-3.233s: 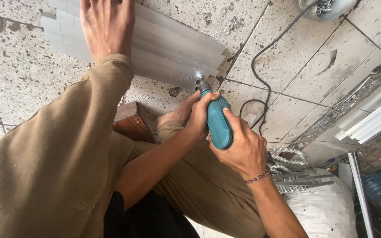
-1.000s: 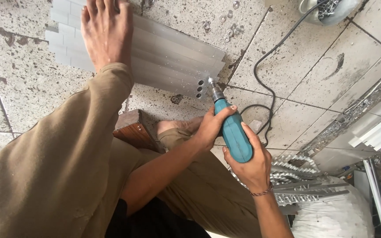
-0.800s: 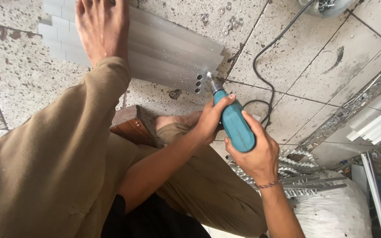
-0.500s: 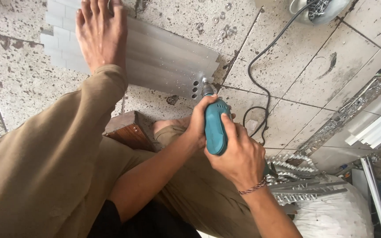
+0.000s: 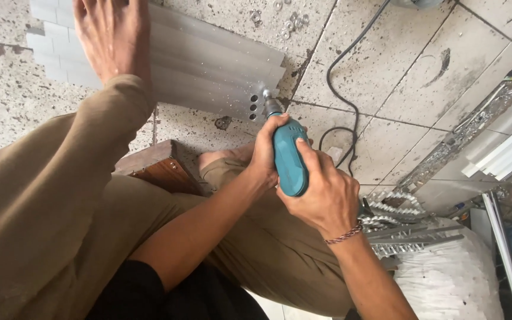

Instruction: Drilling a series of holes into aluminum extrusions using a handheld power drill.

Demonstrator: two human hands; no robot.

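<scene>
Both my hands grip a teal power drill point(image 5: 288, 160). My left hand point(image 5: 262, 155) wraps its front end, while my right hand point(image 5: 321, 198), with a bracelet at the wrist, holds the body from behind. The drill's bit meets the right end of a stack of silver aluminium profiles point(image 5: 208, 65) lying on the tiled floor, right beside three small drilled holes point(image 5: 253, 106). A bare foot point(image 5: 114, 38) on a leg in khaki trousers presses down on the profiles at the upper left.
The black drill cable point(image 5: 351, 71) loops across the tiles. Small washers point(image 5: 285, 21) lie beyond the profiles. A wooden block point(image 5: 161, 169) sits under my leg. Metal offcuts point(image 5: 398, 225) rest on a white sack point(image 5: 445, 278); white strips point(image 5: 505, 148) lie at right.
The drill, lifted and tilted a second ago, has come back down with its bit at the profile's end beside the holes. The foot stays on the profiles.
</scene>
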